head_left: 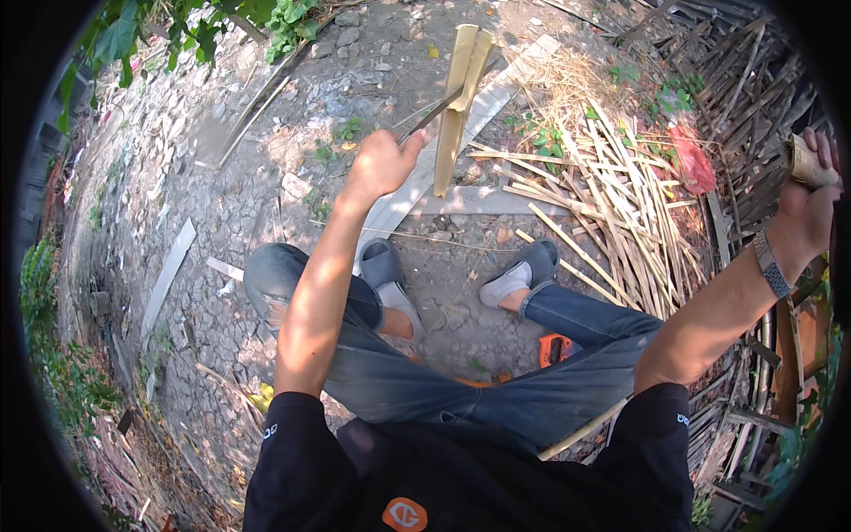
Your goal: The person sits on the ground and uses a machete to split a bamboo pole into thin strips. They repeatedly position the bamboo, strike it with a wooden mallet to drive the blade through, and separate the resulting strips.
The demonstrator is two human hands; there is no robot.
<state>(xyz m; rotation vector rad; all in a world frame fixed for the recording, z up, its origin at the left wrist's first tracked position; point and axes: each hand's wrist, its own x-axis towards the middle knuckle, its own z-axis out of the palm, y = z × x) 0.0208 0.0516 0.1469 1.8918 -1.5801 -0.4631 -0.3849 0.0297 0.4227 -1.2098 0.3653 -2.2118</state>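
Note:
My left hand is closed round the handle end of a long dark-bladed knife, held out in front of me. Its blade crosses a split length of bamboo and appears lodged in it; the bamboo stands up from the ground, its upper part parted into pieces. Far out to the right, my right hand is raised and wrapped round a short, thick piece of pale bamboo or wood. The far end of that piece is cut off by the picture's dark rim.
Thin split bamboo strips lie in a heap right of my feet, near a red plastic bag. A grey board runs along the cracked ground. An orange-handled tool lies below my right leg. More sticks pile up at far right.

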